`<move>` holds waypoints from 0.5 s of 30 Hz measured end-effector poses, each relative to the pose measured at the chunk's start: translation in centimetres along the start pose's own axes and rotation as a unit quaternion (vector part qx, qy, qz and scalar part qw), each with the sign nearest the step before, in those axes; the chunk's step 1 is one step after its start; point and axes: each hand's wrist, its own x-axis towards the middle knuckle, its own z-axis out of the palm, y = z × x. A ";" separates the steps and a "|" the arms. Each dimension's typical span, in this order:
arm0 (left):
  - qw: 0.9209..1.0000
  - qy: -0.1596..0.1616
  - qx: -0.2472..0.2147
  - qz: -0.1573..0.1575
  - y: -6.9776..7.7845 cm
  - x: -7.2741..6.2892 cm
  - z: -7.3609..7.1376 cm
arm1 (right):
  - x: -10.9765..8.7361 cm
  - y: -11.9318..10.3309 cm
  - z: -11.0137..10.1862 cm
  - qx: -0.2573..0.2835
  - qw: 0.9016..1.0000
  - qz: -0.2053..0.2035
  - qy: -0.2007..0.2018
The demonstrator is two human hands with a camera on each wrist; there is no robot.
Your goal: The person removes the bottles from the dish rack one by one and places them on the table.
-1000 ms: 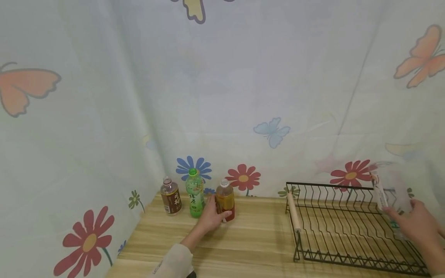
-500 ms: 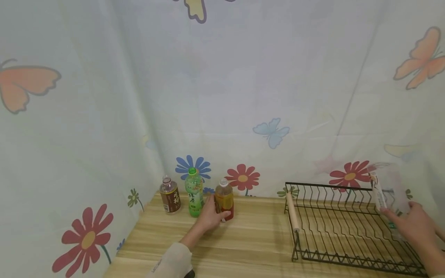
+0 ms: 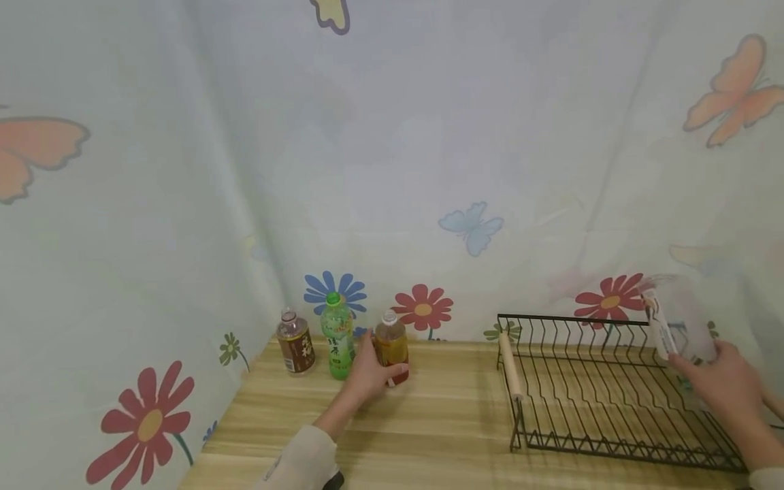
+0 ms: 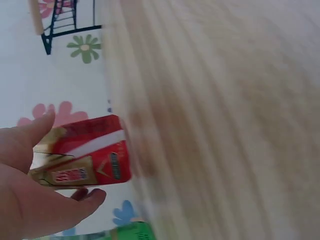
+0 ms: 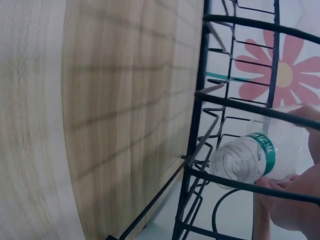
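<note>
My left hand [image 3: 367, 374] holds a small bottle [image 3: 392, 347] with a red and yellow label, which stands on the table. In the left wrist view, thumb and fingers lie on opposite sides of this bottle [image 4: 95, 152]. Just left of that hand stand a green tea bottle [image 3: 337, 337] and a brown-labelled bottle [image 3: 297, 346], both upright. Above the wire rack [image 3: 588, 381] my right hand [image 3: 725, 381] grips a clear plastic bottle [image 5: 242, 157] with a green band. A white printed strip [image 3: 658, 323] shows on the clear plastic, partly blurred.
The black rack has a wooden handle [image 3: 511, 366] on its left side and stands on the right of the wooden table [image 3: 441, 429]. Behind the table hangs a curtain [image 3: 392, 170] printed with flowers and butterflies.
The head view has shifted slightly, so everything sits a little farther left and up. My right hand has drifted slightly left over the rack with the clear bottle. My left hand keeps its hold.
</note>
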 end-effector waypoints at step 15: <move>0.995 0.025 0.088 0.037 5.5 -2.5 -3.3 | -3.2 -3.1 -1.3 0.028 0.992 -0.115 0.035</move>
